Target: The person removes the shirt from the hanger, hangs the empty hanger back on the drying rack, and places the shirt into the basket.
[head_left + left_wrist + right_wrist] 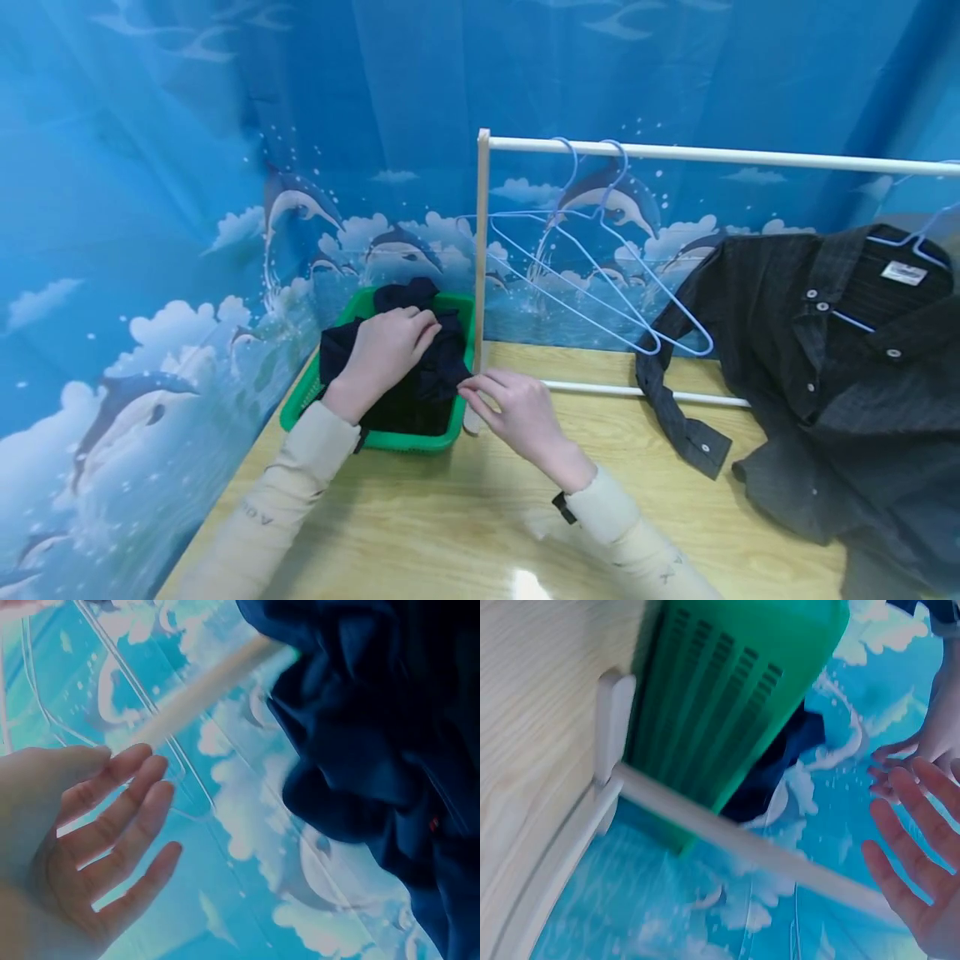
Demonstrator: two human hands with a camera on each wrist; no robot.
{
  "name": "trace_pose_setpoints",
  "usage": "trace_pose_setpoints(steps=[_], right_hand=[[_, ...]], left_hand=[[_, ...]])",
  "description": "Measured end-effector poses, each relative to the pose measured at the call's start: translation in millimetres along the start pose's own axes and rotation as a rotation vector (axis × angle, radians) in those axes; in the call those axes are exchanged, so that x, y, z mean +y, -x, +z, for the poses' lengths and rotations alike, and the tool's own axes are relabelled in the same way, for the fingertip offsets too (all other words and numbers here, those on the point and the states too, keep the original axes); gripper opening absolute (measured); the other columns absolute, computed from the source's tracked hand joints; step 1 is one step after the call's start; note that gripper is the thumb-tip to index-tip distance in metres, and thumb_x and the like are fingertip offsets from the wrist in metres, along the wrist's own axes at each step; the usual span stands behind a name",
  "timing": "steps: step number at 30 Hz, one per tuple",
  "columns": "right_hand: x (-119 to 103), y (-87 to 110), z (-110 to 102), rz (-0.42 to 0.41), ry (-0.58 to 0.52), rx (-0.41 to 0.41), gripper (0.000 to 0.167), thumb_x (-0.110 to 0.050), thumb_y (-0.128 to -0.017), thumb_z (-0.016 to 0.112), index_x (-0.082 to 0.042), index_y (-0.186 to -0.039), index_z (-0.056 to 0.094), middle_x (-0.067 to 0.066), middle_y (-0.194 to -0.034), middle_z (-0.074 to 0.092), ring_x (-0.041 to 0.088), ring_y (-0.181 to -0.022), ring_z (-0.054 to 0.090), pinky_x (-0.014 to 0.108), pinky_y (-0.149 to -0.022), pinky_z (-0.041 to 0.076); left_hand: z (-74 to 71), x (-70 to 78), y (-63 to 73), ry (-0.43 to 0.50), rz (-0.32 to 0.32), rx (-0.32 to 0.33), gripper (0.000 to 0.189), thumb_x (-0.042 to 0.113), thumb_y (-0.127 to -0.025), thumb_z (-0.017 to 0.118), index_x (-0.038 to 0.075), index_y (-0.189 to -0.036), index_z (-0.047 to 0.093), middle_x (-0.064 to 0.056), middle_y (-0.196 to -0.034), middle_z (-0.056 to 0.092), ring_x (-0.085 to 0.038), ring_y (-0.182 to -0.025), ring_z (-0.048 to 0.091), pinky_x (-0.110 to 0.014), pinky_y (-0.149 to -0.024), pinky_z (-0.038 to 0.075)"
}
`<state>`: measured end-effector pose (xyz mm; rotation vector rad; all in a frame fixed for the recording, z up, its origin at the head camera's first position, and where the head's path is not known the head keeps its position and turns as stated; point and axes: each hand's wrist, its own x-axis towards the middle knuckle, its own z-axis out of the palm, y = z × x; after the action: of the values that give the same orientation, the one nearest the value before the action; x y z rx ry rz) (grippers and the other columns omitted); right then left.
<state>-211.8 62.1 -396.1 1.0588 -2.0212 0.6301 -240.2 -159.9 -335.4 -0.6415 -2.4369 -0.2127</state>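
Note:
Dark navy cloth (442,354) lies bunched in a green plastic basket (427,442). Over it hovers my left hand (390,346), its fingers loosely bent. In the left wrist view the left hand (112,832) is apart from the folds of cloth (352,742), with thumb and fingertips close together and nothing seen between them. My right hand (517,408) is above the basket's right side, its fingertips overlapping a corner of cloth in the head view. The right wrist view shows the right hand (922,847) with fingers spread and empty, clear of the basket (727,690).
A white rack with an upright post (482,250) and top rail (712,157) stands right beside the basket. Blue hangers (592,250) hang from the rail. A dark button shirt (810,375) hangs at right, above the wooden table (420,517). A dolphin-print curtain (420,100) surrounds the table.

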Motion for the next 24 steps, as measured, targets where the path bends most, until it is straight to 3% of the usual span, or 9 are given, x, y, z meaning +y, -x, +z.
trace_pose_setpoints(steps=[5,12,20,24], right_hand=[[14,13.9,-26,0.073,0.069,0.004,0.007,-0.022,-0.089,0.080,-0.016,-0.093,0.079,-0.003,-0.085,0.076,0.014,-0.071,0.071,0.027,-0.055,0.055],[35,32.6,-66,0.113,0.148,0.026,0.009,-0.021,-0.092,0.075,-0.013,-0.094,0.079,0.001,-0.085,0.077,0.018,-0.068,0.072,0.030,-0.052,0.054],[54,44.9,-124,0.133,0.258,0.122,0.039,-0.039,-0.106,0.054,-0.011,-0.097,0.080,0.004,-0.085,0.076,0.023,-0.071,0.072,0.038,-0.052,0.052],[61,47.5,-152,0.124,0.313,0.169,0.036,-0.035,-0.104,0.056,-0.009,-0.098,0.080,0.005,-0.083,0.076,0.025,-0.068,0.071,0.039,-0.051,0.049]], left_hand=[[0.7,22.5,-6.8,-0.008,0.056,0.029,0.021,0.026,-0.101,0.065,0.009,-0.098,0.077,-0.004,-0.082,0.071,-0.019,-0.068,0.065,-0.033,-0.064,0.057],[7.0,39.5,-23.4,-0.080,0.069,-0.006,0.022,0.030,-0.103,0.062,0.013,-0.103,0.076,-0.001,-0.089,0.071,-0.018,-0.077,0.063,-0.031,-0.066,0.052],[25.5,30.5,-52.4,-0.143,-0.040,0.036,0.025,0.033,-0.102,0.064,0.010,-0.108,0.072,-0.007,-0.094,0.070,-0.025,-0.084,0.064,-0.038,-0.073,0.054],[38.9,23.0,-63.7,-0.187,-0.100,0.021,0.033,0.039,-0.103,0.060,0.008,-0.109,0.068,-0.011,-0.096,0.068,-0.028,-0.088,0.064,-0.042,-0.077,0.055]])
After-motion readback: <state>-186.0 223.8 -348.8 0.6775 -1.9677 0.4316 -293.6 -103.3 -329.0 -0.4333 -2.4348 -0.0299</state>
